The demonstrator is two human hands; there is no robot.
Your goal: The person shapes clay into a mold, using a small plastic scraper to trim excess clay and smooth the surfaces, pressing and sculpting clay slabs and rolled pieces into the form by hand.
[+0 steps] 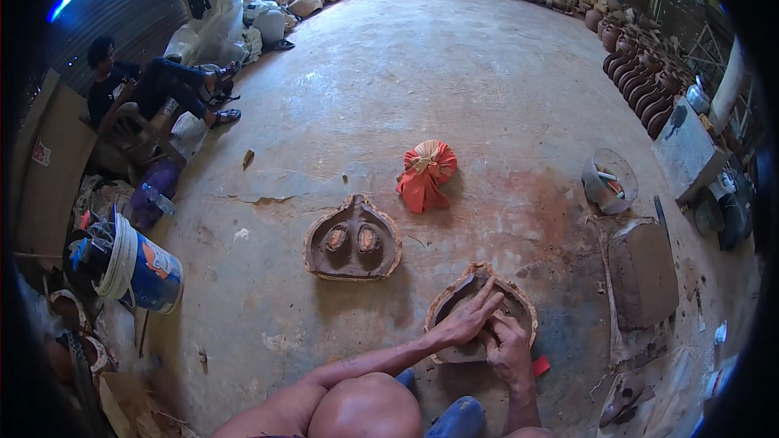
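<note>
In front of my knees lies a pear-shaped mould (530,312) with a rough pale rim and dark brown clay lining its inside. My left hand (472,316) reaches across it, fingers stretched out along the clay towards the pointed far end. Beside it, my right hand (507,345) is bent over the clay with its fingers drawn together; whatever they hold, if anything, is hidden. A second clay-lined mould (310,247) sits farther left, with two oval lumps standing inside. Beyond the moulds rests a tied red cloth bundle (427,176).
At right are a bucket of tools (610,182) and a brown clay slab (643,276). A small red piece (540,366) lies by my right wrist. To the left stands a blue-white bucket (150,272); a person (134,89) sits behind. Rows of clay pots (649,73) line the right side.
</note>
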